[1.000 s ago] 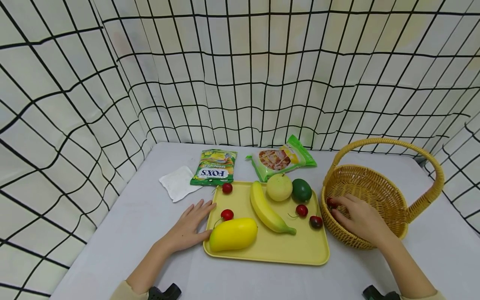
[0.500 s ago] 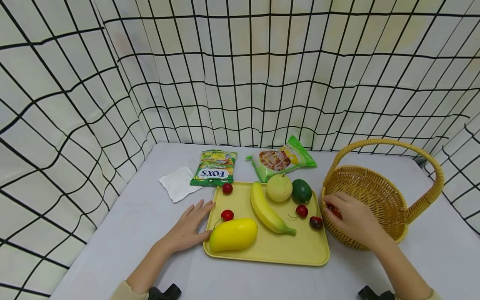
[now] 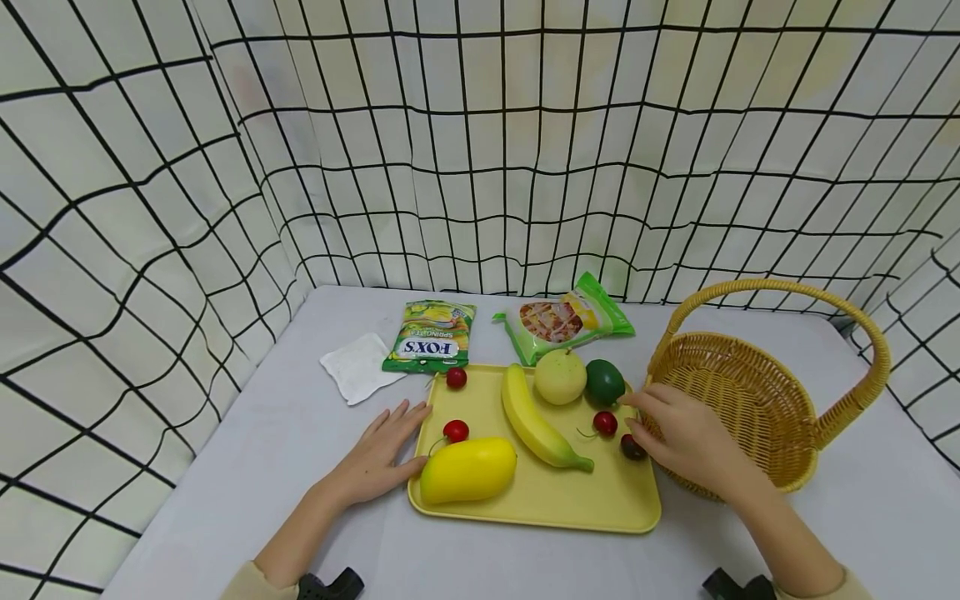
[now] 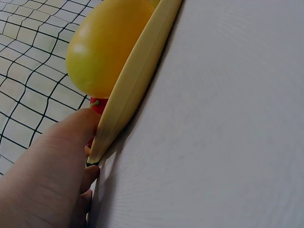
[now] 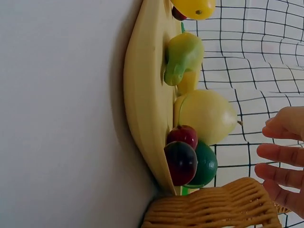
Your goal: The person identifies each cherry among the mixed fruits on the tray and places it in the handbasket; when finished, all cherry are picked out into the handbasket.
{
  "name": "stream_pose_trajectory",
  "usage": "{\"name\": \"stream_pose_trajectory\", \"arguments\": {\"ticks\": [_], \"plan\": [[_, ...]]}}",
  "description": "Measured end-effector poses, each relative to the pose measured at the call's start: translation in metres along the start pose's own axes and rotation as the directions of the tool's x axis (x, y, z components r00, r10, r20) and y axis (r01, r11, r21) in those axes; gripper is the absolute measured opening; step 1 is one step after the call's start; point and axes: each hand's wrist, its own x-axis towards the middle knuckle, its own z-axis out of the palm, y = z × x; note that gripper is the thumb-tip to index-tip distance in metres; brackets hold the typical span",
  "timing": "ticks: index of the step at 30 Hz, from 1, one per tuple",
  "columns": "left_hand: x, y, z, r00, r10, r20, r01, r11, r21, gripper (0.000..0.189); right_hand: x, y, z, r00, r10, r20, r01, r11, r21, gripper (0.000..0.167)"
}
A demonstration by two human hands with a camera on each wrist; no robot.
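Observation:
In the head view, my left hand (image 3: 378, 458) lies with spread fingers against the left edge of the yellow tray (image 3: 555, 504), its thumb at the rim beside a yellow mango (image 3: 468, 470). My right hand (image 3: 686, 437) reaches from over the wicker basket (image 3: 750, 383) to the tray's right side. Its fingers are apart and hold nothing in the right wrist view. Closest to them are a dark red cherry (image 3: 632, 447), a red cherry (image 3: 604, 423) and a green avocado-like fruit (image 3: 603, 382). The basket's near-left inside is hidden behind this hand.
The tray also bears a banana (image 3: 536, 421), a round pale yellow fruit (image 3: 560, 377) and two more cherries (image 3: 455, 431) on the left. Behind it lie a FOX'S candy bag (image 3: 429, 337), a green snack bag (image 3: 564, 321) and a white tissue (image 3: 360, 368). The basket's handle (image 3: 780, 287) arches high.
My right hand has let go of a red cherry inside the basket and moved left over the rim to the tray. My left hand has stayed in place.

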Motion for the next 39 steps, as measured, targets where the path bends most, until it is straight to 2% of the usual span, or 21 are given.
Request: {"name": "stream_pose_trajectory", "arguments": {"ticks": [6,13,22,29,39], "plan": [[-0.001,0.0,0.001,1.0,-0.022,-0.003,0.022,1.0,-0.013,0.071,0.007,-0.006,0.004,0.999,-0.013,0.033,0.013,1.0,0.008,0.026],[-0.001,-0.001,0.001,1.0,-0.015,-0.008,0.015,1.0,-0.024,0.06,0.019,-0.013,0.013,0.997,-0.064,0.052,0.062,0.997,0.046,0.021],[-0.001,0.0,0.0,1.0,-0.024,0.009,0.024,0.998,-0.053,0.057,0.031,-0.027,0.025,0.99,-0.089,0.108,0.079,0.992,0.095,0.021],[-0.001,-0.002,0.001,1.0,-0.02,0.006,0.021,0.998,-0.055,0.056,0.044,-0.039,0.034,0.968,-0.169,0.186,0.143,0.979,0.148,0.025],[0.0,-0.003,0.001,1.0,-0.023,0.008,0.023,0.998,-0.058,0.056,0.064,-0.057,0.045,0.94,-0.203,0.274,0.156,0.971,0.182,0.022]]}}
